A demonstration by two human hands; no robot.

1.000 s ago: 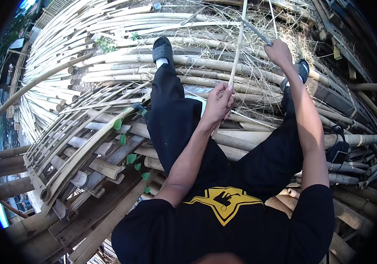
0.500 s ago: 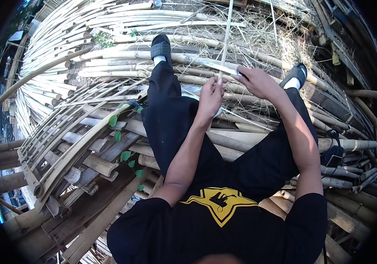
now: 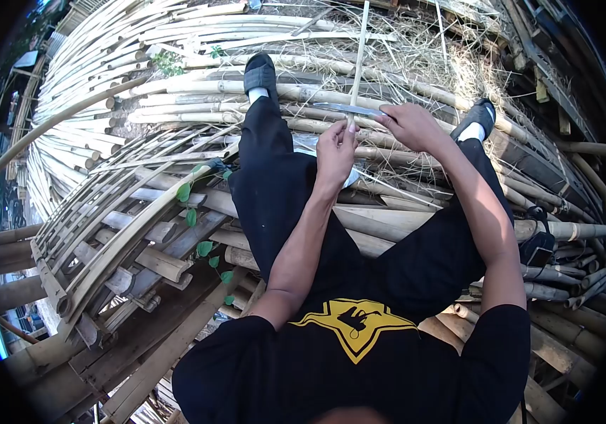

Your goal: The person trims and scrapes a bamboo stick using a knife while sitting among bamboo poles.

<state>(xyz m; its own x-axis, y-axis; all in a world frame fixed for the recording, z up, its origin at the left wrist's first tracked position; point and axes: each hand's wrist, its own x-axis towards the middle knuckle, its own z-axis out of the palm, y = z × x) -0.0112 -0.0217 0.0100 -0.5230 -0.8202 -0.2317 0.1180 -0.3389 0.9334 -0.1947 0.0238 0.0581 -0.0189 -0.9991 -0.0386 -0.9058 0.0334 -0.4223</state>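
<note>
Between my spread legs, my left hand [image 3: 336, 154] pinches the near end of a long, thin bamboo strip [image 3: 358, 67], which points away from me past the top of the view. My right hand [image 3: 414, 128] is closed round the handle of a knife [image 3: 349, 109]; the handle itself is mostly hidden by the fingers. The blade points left and crosses the strip just beyond my left fingertips, apparently touching it.
Bamboo poles [image 3: 211, 88] lie beneath and around my feet. Thin shavings [image 3: 416, 53] litter the ground ahead. To the left stands a slatted bamboo frame [image 3: 133, 240] with a green vine [image 3: 190, 217]. A dark strapped object [image 3: 538, 247] rests on poles at the right.
The knife blade has turned flatter and sits slightly lower against the strip. The strip's far end has shifted a little left. My left hand has moved slightly left and down.
</note>
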